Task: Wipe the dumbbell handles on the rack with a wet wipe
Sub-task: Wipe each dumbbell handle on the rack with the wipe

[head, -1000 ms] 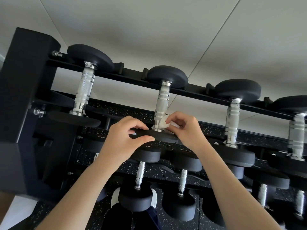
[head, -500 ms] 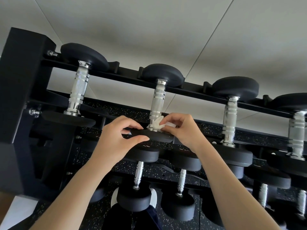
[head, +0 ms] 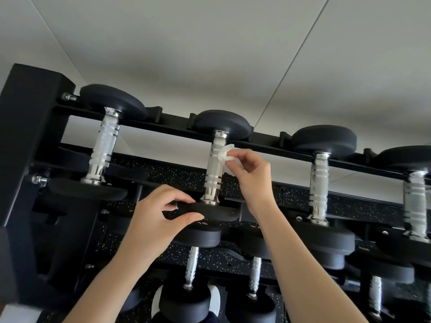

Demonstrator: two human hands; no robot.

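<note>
With the right hand (head: 253,178), pinching a white wet wipe (head: 224,154) against the upper part of the chrome handle (head: 214,173) of the second dumbbell from the left, top tier of the black rack (head: 28,141). With the left hand (head: 154,220), at 7 o'clock from the wipe, gripping the rim of that dumbbell's near head (head: 224,213) between thumb and fingers. No contact between the two hands. More dumbbells (head: 323,141) at 3 and 9 o'clock.
</note>
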